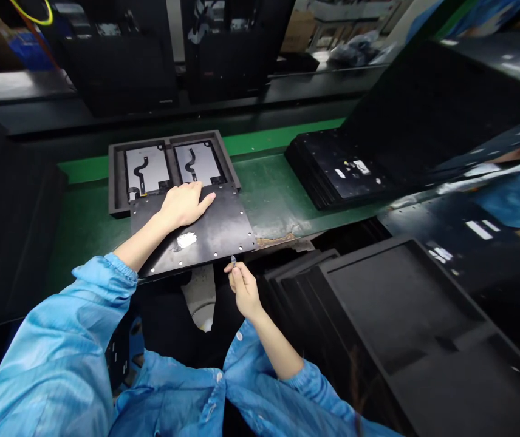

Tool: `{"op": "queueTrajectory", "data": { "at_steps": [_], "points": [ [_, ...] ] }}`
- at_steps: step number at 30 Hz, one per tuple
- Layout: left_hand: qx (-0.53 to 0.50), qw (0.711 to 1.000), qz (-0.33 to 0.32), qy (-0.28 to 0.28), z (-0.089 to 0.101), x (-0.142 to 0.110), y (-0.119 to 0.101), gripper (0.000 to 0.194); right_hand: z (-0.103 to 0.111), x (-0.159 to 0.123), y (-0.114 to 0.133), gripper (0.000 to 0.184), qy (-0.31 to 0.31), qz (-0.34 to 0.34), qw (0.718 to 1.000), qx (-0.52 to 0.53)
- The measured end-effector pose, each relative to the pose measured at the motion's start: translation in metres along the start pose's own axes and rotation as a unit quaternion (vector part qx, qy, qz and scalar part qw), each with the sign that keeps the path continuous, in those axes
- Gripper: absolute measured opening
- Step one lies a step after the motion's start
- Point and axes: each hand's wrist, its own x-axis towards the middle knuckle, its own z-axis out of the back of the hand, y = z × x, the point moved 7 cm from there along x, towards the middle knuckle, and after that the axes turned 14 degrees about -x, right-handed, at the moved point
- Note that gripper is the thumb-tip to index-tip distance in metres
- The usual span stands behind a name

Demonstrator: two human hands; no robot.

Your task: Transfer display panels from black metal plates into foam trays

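My left hand [185,205] lies spread on a flat black panel [217,221], pressing its far part, with the thumb out to the right. Small holes run along the panel's edges, and a ragged white patch [186,240] marks its middle. Just below the panel's near edge, my right hand [244,286] pinches a small pointed grey blade-like piece [233,260]; its exact kind is unclear. Behind the panel sits a dark foam tray [115,176] with two compartments. Each holds a silver-backed screen [153,164] with a curved black ribbon cable, partly covered at the near side.
Black panels [328,167] are stacked to the right on the green bench [266,185]. Large dark trays [396,303] stand at lower right. Tall black boards [118,60] lean at the back. A co-worker's blue sleeve [519,194] shows at the right edge.
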Motion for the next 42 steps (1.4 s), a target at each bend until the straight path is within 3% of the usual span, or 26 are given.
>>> {"op": "queueTrajectory", "data": {
  "at_steps": [3, 7, 10, 13, 16, 18, 22, 24, 28, 30, 35, 42],
  "points": [
    [-0.003, 1.000, 0.002, 0.001, 0.000, 0.000, -0.001, 0.062, -0.001, 0.000, 0.002, 0.048, -0.004, 0.010, 0.999, -0.032],
    [-0.006, 1.000, 0.008, 0.006, -0.002, 0.000, -0.001, 0.064, -0.003, -0.013, 0.011, 0.046, 0.016, -0.050, 0.999, 0.005],
    [-0.009, 1.000, 0.005, 0.003, -0.003, 0.000, 0.000, 0.066, 0.009, -0.019, 0.031, 0.046, 0.036, -0.069, 0.996, -0.048],
    [-0.009, 1.000, -0.004, 0.001, -0.004, 0.000, 0.001, 0.067, 0.018, -0.014, 0.059, 0.044, 0.075, -0.041, 0.981, -0.175],
    [-0.002, 1.000, -0.009, -0.004, -0.004, -0.001, 0.001, 0.067, 0.003, -0.005, 0.082, 0.041, 0.143, 0.006, 0.959, -0.245],
    [0.000, 1.000, -0.007, -0.006, -0.003, -0.003, 0.000, 0.065, -0.009, -0.001, 0.089, 0.038, 0.152, 0.034, 0.953, -0.261],
    [-0.007, 1.000, 0.006, -0.005, -0.002, -0.006, -0.002, 0.062, -0.011, -0.003, 0.080, 0.037, 0.136, 0.051, 0.956, -0.255],
    [-0.009, 1.000, 0.007, -0.003, -0.002, -0.006, -0.002, 0.061, 0.004, -0.007, 0.068, 0.039, 0.115, 0.034, 0.967, -0.227],
    [-0.011, 1.000, -0.007, -0.009, -0.003, -0.005, -0.002, 0.062, 0.050, -0.007, 0.048, 0.042, 0.012, -0.020, 0.990, -0.139],
    [-0.012, 1.000, -0.005, -0.010, -0.003, -0.005, -0.001, 0.062, 0.060, -0.007, 0.046, 0.044, -0.011, -0.021, 0.990, -0.136],
    [-0.011, 1.000, 0.001, -0.005, -0.001, -0.005, -0.003, 0.063, 0.042, -0.012, 0.042, 0.045, 0.043, -0.020, 0.983, -0.175],
    [-0.009, 1.000, -0.007, -0.013, -0.002, -0.005, -0.002, 0.062, 0.033, -0.016, 0.031, 0.044, 0.031, -0.033, 0.993, -0.112]
  ]
}}
